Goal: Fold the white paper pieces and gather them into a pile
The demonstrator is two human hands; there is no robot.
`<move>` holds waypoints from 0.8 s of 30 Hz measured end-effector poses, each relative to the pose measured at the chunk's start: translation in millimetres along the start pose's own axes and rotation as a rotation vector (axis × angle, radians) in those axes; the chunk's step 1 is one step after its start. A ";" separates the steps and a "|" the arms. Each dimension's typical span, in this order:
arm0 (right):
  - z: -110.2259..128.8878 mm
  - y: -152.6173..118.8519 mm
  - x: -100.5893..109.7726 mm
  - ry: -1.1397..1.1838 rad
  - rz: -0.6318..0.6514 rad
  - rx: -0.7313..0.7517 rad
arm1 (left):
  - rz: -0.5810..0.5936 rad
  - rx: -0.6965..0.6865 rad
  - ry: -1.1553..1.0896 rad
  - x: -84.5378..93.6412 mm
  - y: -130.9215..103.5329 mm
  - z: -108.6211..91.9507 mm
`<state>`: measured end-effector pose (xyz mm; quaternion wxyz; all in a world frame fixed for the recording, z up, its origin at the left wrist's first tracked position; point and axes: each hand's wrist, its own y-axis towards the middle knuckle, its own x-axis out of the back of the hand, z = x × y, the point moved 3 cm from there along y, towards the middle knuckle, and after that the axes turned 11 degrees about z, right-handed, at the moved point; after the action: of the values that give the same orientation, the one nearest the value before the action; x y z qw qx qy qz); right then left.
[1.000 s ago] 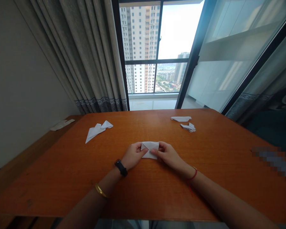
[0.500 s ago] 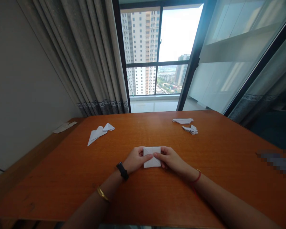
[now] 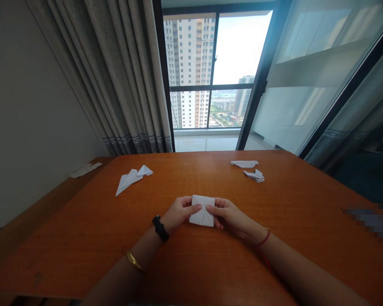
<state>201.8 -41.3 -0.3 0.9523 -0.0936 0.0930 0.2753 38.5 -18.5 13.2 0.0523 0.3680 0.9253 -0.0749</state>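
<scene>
Between my two hands is a small square of folded white paper (image 3: 202, 217), with crease lines meeting near its middle. My left hand (image 3: 179, 211) grips its left edge, thumb lying on the top face and fingers behind. On the opposite edge my right hand (image 3: 232, 214) pinches the paper the same way, its thumb tip close to the centre. The fingers under the paper are mostly hidden. The paper is held just above or on the brown wooden table (image 3: 191, 267); I cannot tell which.
Folded white paper pieces (image 3: 129, 180) lie at the table's far left. Toward the far right are a flat folded paper (image 3: 244, 164) and a bulkier folded paper shape (image 3: 255, 175). A blurred grey patch (image 3: 372, 221) covers something at the right edge. Beyond stand a curtain and a window.
The thumbs have drawn slightly apart, showing more of the creases at the paper's centre. The paper has tilted a little. Both hands keep their hold.
</scene>
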 end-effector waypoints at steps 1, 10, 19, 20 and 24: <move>-0.4 -0.4 -0.5 0.019 0.019 -0.001 | 0.025 0.012 0.005 1.3 0.2 1.7; -0.6 -0.8 -4.0 0.096 0.066 0.039 | 0.126 -0.011 -0.084 -0.1 0.5 2.5; -0.9 1.4 2.3 0.260 -0.197 0.058 | -0.086 -0.066 0.091 -1.3 2.8 1.4; -0.9 1.2 2.2 0.269 -0.187 0.048 | -0.096 -0.057 0.101 0.0 3.1 2.3; 3.4 -0.5 4.0 0.093 -0.173 0.060 | -0.113 -0.032 0.129 6.2 2.5 0.4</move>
<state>205.8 -38.9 2.1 0.9695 -0.0855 0.1368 0.1845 35.8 -12.6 11.6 -0.0059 0.3184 0.9471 -0.0391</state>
